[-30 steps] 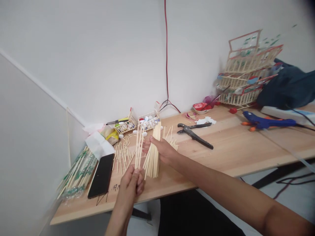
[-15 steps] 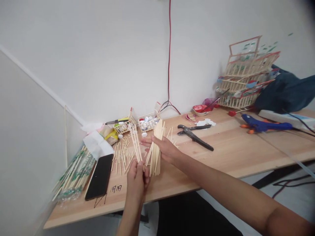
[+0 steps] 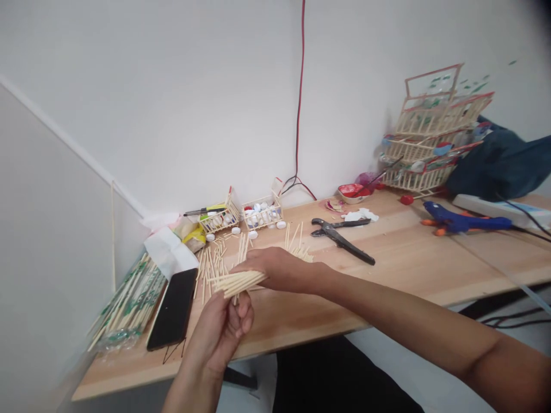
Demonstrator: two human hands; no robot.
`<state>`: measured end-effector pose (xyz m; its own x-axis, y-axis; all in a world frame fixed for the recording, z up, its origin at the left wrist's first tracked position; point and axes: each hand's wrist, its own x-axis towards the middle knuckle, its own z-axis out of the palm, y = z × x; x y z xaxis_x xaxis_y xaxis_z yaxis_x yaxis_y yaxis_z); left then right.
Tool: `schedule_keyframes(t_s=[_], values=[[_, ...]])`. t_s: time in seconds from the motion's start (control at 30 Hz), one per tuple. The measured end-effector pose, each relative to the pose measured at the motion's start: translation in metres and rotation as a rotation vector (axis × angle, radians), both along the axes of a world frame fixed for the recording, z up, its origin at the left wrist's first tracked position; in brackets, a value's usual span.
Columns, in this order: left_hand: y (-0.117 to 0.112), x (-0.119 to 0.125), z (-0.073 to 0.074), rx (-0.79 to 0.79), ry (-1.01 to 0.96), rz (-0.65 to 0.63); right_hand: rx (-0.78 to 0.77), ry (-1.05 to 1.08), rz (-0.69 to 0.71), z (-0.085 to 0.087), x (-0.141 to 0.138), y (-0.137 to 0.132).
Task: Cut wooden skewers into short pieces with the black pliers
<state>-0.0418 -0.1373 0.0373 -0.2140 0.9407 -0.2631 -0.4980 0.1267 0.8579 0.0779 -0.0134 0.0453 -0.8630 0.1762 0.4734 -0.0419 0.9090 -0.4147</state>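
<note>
Pale wooden bundle of sticks, one: held nearly level in the right hand, which is closed round it, over the front part of the counter. Upright sticks, a few: standing behind the bundle, their lower ends pinched in the left hand, fingers curled.

Positions below are read from the hands, twelve toward the wall.

Ten o'clock: short sticks, loose, near the bundle; white paper, farther out.
Nine o'clock: black phone, lying flat; just beyond it, a clear packet of long sticks with green print.
Between eleven and twelve: small basket, with pens across it.
Between twelve and one: second small basket, holding white pieces.
Two o'clock: second pile of sticks; dark pliers, handles spread; far off, stacked baskets, red-trimmed.
Between one and two: bowl, red inside.
Between two and three: blue glue gun, on its side.
</note>
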Motion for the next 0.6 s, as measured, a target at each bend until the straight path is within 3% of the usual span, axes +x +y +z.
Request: schedule_keyframes(t_s=[0.13,0.27,0.33,0.43,0.5,0.6], values=[[-0.003,-0.002,0.009,-0.004,-0.023,-0.04,0.048,-0.004,-0.032,-0.004,-0.006,0.004],[0.002,-0.013,0.01,0.028,0.091,-0.085,-0.123,0.186,-0.06,-0.004,-0.007,0.012],[0.01,-0.018,0.008,0.103,0.313,0.056,-0.335,0.257,-0.168,0.0,-0.007,0.015],[0.031,-0.02,0.003,0.303,0.851,0.322,-0.614,0.292,-0.302,0.011,-0.008,0.016],[0.049,-0.018,-0.001,0.413,1.097,0.292,-0.707,0.317,-0.311,0.02,-0.011,0.017],[0.072,-0.013,-0.008,0.491,1.218,0.219,-0.825,0.363,-0.316,0.028,-0.013,0.019]])
